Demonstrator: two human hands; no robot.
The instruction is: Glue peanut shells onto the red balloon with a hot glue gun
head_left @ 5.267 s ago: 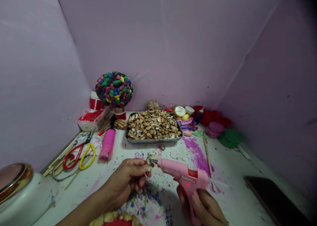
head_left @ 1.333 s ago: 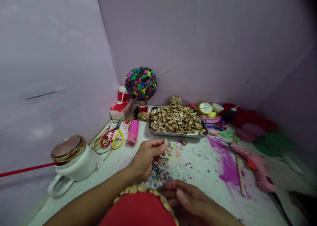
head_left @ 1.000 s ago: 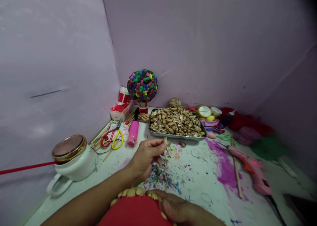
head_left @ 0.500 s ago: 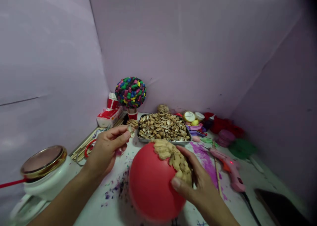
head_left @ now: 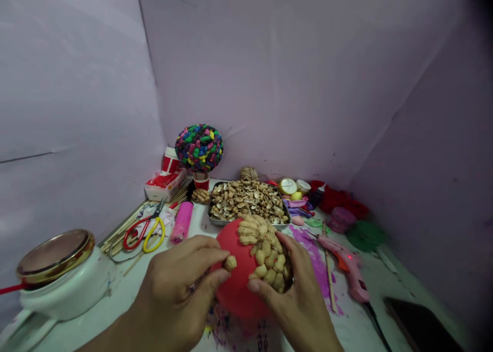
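Observation:
A red balloon stands over the table, its top and right side covered with peanut shells. My right hand is wrapped round the balloon's right side, thumb in front and fingers behind. Between thumb and forefinger, my left hand pinches a single peanut shell close to the balloon's bare left side. Whether that shell touches the balloon I cannot tell. A metal tray heaped with loose peanut shells lies just beyond the balloon.
Scissors and a pink cylinder lie at left, near a white pot with a gold-rimmed lid. A pink glue gun, its red light lit, and a dark phone are at right. Behind stands a multicoloured ball.
My left hand has come down and right, bringing the shell from near the tray to the balloon. The balloon has turned slightly in my right hand. The scissors and pink cylinder are now uncovered.

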